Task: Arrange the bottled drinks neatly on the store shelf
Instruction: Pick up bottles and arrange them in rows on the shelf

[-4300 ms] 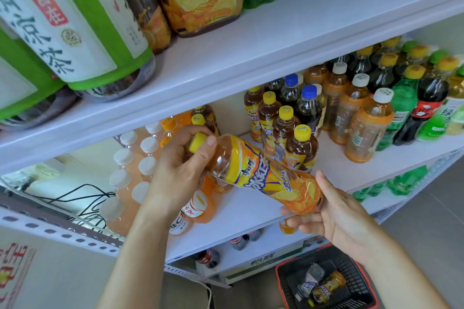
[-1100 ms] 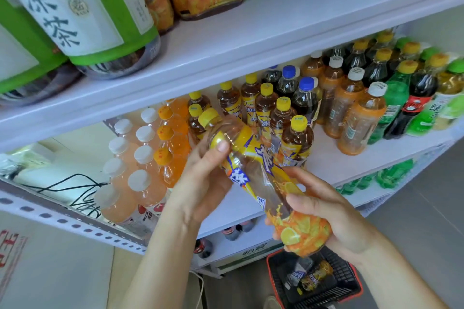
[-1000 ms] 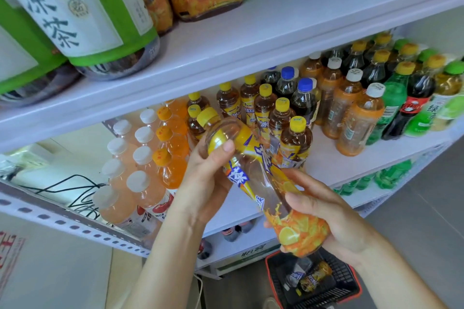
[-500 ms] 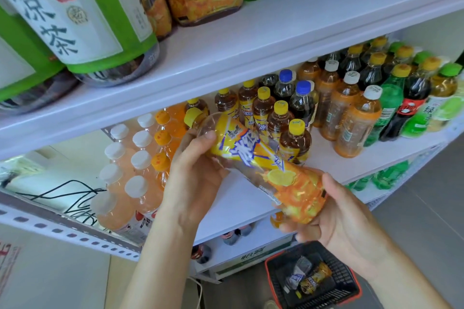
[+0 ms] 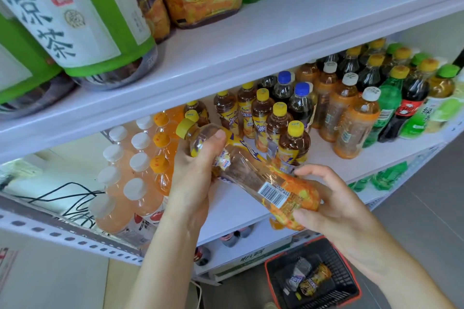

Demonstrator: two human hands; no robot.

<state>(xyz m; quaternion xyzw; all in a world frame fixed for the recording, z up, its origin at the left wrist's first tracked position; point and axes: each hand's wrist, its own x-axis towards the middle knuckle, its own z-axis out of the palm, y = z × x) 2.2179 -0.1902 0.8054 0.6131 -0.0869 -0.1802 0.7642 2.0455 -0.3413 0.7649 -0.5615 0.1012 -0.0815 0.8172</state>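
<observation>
Yellow-capped bottle [image 5: 251, 173] partly hidden under left hand [image 5: 193, 170].

Large green-and-white labelled plastic bottle [image 5: 82, 20], at 10 o'clock: black characters "凉茶". Small light-green labelled bottle [image 5: 426, 118], at 3 o'clock: character "绿". Tilted yellow-capped clear bottle [image 5: 251, 173], centre: barcode, digits illegible.

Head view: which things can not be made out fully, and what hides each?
Head view: the clear plastic tea bottle with yellow cap and orange label; left hand covers its shoulder, right hand its base.
Head view: the large green-labelled bottles; upper edge cuts their tops.
Head view: the black basket with red rim; contents too small to identify.
</observation>
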